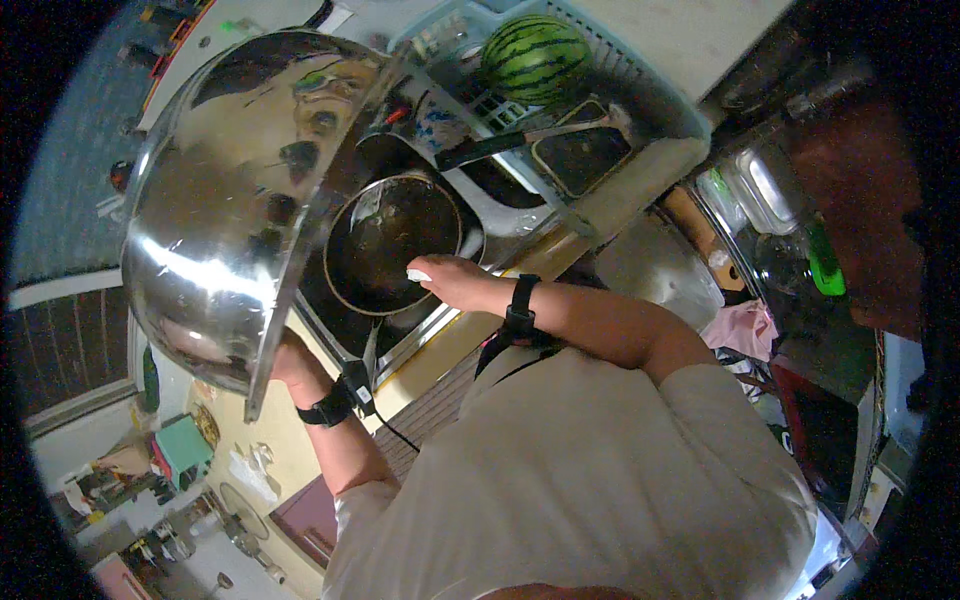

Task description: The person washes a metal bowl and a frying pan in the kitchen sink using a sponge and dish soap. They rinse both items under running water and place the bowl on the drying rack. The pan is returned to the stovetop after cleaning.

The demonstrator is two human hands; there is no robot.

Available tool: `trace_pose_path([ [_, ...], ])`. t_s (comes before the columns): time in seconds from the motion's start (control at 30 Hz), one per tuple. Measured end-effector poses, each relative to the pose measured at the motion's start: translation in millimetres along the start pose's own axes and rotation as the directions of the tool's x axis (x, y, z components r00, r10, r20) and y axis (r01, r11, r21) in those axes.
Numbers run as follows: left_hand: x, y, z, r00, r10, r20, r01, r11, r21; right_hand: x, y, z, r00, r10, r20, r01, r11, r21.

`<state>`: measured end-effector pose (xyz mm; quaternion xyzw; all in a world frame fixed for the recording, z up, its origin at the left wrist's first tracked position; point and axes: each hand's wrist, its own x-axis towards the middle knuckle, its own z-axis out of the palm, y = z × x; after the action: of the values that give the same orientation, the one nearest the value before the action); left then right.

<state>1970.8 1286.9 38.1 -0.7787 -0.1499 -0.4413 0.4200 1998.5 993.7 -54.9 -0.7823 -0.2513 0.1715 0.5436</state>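
Note:
My left hand grips the lower rim of a large shiny metal basin, tilted on its side; its fingers are hidden behind the metal. My right hand is closed around a small white object, of which only an end shows. That hand hangs over the near right edge of a round dark vessel in the dark sink area. A black-handled utensil lies behind it, towards the right. Each wrist wears a black band.
A light-blue plastic basket stands beyond the sink and holds a watermelon. A dark rectangular pan or tray lies near it. To the right are a clear plastic bag and a pink cloth or bag. A green box is at lower left.

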Motion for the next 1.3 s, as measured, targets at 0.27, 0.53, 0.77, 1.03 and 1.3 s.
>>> trace_pose_path([
  [0.27,-60,-41,85,0.751,0.162,0.641,-0.217,-0.855,0.470,8,-5,4,1.000,-0.018,0.020,0.019,1.000,-0.018],
  [0.53,44,52,-56,0.647,-0.413,0.641,0.482,-0.430,-0.764,15,0,9,0.996,0.051,0.076,-0.046,0.996,-0.073],
  [0.77,98,154,-168,0.410,0.179,0.894,0.736,-0.644,-0.209,10,-8,-6,0.995,0.068,0.072,-0.060,0.992,-0.109],
  [1.03,117,223,-223,0.327,0.649,0.687,0.807,-0.570,0.155,-11,7,-25,0.997,0.082,-0.013,-0.049,0.702,0.711],
  [1.3,125,230,-225,0.203,0.805,0.558,0.941,-0.317,0.115,-15,24,-27,0.985,0.154,0.076,-0.139,0.449,0.883],
])
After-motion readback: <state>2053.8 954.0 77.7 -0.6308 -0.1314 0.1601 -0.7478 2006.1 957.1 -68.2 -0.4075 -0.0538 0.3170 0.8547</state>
